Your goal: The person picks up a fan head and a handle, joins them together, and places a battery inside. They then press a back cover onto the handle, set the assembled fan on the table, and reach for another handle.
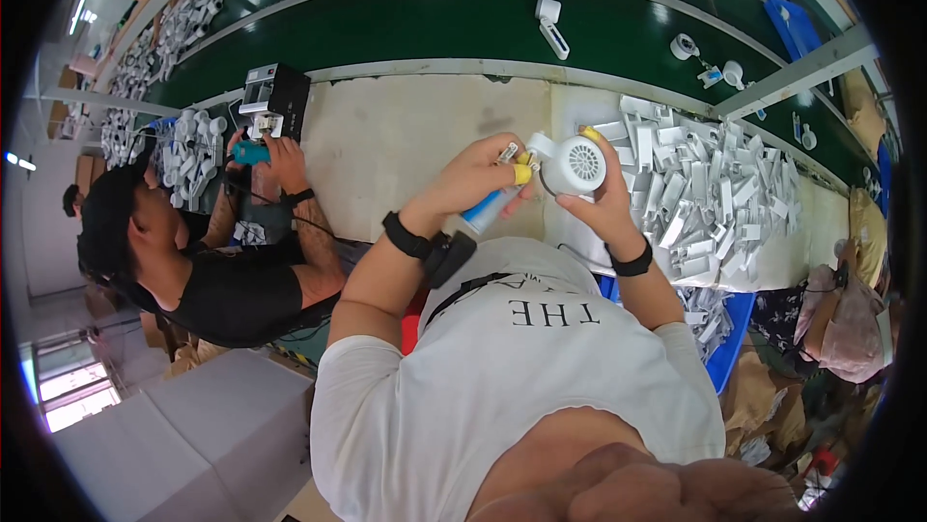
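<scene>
Between my two hands is a white handheld fan (577,167), its round slotted grille turned up. My right hand (610,201) is closed around the round head, with a yellow cover on one finger. At the handle side, my left hand (473,179) is closed on the fan, a yellow cover on its thumb. A white part with a blue face (490,207) sticks out below the left fingers; I cannot tell how it joins the head. A big pile of white plastic housings (695,189) lies just right of my right hand.
A pale worktop (415,126) stretches ahead, with a green conveyor belt (425,15) beyond carrying several white fans. To the left, a co-worker (232,271) holds a teal tool (251,153) by a black machine (290,102). A blue bin (731,343) stands low at right.
</scene>
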The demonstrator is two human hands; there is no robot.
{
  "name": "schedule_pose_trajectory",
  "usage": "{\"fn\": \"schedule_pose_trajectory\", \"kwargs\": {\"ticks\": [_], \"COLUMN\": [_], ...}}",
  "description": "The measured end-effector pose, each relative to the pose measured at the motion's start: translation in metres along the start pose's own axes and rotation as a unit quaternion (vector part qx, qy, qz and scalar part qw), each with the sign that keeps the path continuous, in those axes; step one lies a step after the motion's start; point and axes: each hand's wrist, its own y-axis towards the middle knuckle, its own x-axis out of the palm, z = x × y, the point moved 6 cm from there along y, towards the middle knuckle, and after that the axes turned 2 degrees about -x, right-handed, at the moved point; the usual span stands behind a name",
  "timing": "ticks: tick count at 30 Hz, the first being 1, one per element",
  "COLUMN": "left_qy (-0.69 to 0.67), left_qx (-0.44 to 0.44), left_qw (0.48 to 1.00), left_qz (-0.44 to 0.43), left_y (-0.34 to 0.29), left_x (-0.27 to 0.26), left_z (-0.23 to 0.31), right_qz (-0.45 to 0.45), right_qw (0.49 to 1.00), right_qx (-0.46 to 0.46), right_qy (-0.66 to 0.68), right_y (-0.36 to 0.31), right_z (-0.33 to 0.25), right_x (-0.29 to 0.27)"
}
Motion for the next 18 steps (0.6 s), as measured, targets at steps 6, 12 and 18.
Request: {"fn": "schedule_pose_trajectory", "kwargs": {"ticks": [6,12,18], "left_qy": [0.510,0.336,0.040], "left_qx": [0.087,0.157,0.056], "left_qw": [0.842,0.908,0.987], "left_qz": [0.155,0.192,0.148], "left_y": [-0.002,0.005,0.015], "left_x": [-0.009,0.002,-0.017], "left_z": [0.017,0.009,-0.012], "right_qz": [-0.034,0.019,0.045], "right_qw": [0.998,0.901,0.917], "right_qx": [0.049,0.345,0.262], "right_qy": [0.005,0.262,0.297], "right_y": [0.001,-0.009,-0.013], "right_z": [0.008,0.046,0.044], "right_x": [-0.015,0.002,0.006]}}
